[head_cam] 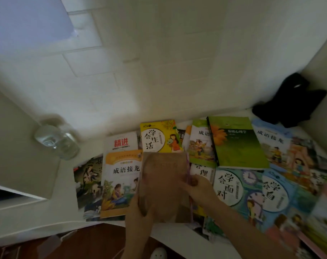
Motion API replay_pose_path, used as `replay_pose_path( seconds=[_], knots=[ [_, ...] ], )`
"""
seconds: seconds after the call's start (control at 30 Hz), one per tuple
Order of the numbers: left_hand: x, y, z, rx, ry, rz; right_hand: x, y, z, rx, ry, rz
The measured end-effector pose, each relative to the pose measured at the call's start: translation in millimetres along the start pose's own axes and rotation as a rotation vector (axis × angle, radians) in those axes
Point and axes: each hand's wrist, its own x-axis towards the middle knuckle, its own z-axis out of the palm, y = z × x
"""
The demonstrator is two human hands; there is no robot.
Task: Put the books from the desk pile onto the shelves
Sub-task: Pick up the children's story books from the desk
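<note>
While both hands grip it, a blurred brown paper-covered book (pixel 163 186) sits lifted above the scattered books on the white desk (pixel 61 217). The left hand (pixel 138 217) wraps the book's lower left edge, fingers curled over the cover; the right hand (pixel 198 187) pinches its right edge, thumb on top, beside a thin purple strip along that side. Under and around it lie an orange-and-white picture book (pixel 119 184) at its left, a yellow illustrated book (pixel 159 136) beyond its far edge, a white book with red characters (pixel 121 142), and a green book with an orange flower (pixel 237 144) to the right, overlapping others. More pale blue illustrated books (pixel 256 193) crowd the right side up to the desk's near edge. A clear glass jar (pixel 56 142) stands well apart on the left, with bare desk around it. A black cloth (pixel 291 101) fills the far right corner against the white brick-pattern wall (pixel 140 62).
</note>
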Motion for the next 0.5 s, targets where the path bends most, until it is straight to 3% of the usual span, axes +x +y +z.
replay_pose_path(
  seconds=[0.07, 0.23, 0.37, 0.5],
  knots=[
    [-0.4, -5.5, 3.9, 0.208, 0.085, 0.065, -1.7, 4.6, 2.2, 0.012, 0.018, -0.04],
    [-1.0, 6.4, 1.0, 0.27, 0.041, 0.096, -15.2, 6.6, 4.9, 0.259, 0.043, -0.073],
    [-5.5, 30.8, 8.0, -0.016, -0.042, 0.096, -32.2, 4.0, -21.4, 0.564, -0.014, -0.025],
    [-11.3, 90.9, 36.4, -0.259, -0.236, 0.02, -39.8, -1.1, -85.4, 0.537, 0.036, -0.078]
  ],
)
